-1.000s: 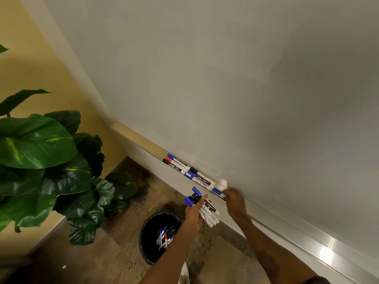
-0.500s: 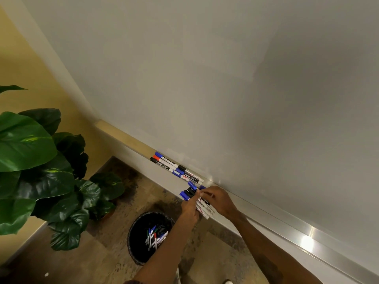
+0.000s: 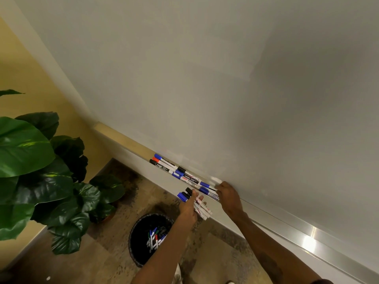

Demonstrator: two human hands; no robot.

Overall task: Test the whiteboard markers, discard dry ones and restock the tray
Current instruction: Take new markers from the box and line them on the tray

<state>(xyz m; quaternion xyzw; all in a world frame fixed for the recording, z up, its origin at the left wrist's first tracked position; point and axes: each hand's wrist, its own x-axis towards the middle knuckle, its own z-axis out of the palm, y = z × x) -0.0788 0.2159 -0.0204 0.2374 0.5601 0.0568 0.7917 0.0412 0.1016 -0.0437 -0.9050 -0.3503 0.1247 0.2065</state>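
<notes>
Several markers (image 3: 200, 206), blue and black caps, gripped in left hand (image 3: 187, 210), right hand (image 3: 229, 197) fingers (image 3: 218, 189) pinching blue-capped marker (image 3: 206, 191) on tray (image 3: 307, 239)

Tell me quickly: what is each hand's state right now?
Left hand: closed on a bundle of markers.
Right hand: closed on a blue-capped marker at the tray.

A row of markers (image 3: 174, 170) fills the tray's (image 3: 307, 239) left stretch; its right run lies bare. Midway, the right hand (image 3: 228, 196) pinches a blue-capped marker (image 3: 206, 191) beside the left hand (image 3: 189, 209) gripping a bundle of markers (image 3: 202, 209). Bin (image 3: 134, 245) and plant (image 3: 41, 160) crowd the floor below.
</notes>
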